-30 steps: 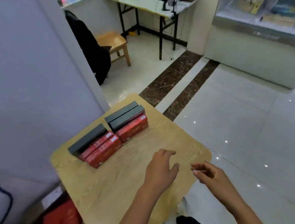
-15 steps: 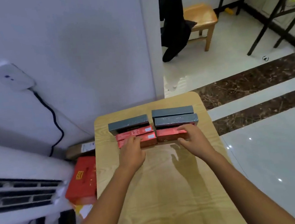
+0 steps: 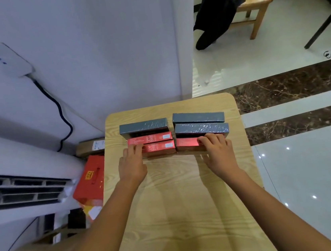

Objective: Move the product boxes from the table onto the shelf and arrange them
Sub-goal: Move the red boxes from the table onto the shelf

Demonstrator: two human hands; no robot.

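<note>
On the table (image 3: 181,207), far end: left hand (image 3: 133,164) curls its fingers over the left red box (image 3: 160,147), gripping it. Right hand (image 3: 218,152) grips the right red box (image 3: 186,142) likewise. The grey boxes (image 3: 200,129) sit right behind, toward the table's back edge.

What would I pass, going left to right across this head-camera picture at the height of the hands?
Air conditioner vent → red carton on the floor → left hand → right hand → glossy white floor tiles. The product boxes overlap the hands, so I leave them out.
</note>
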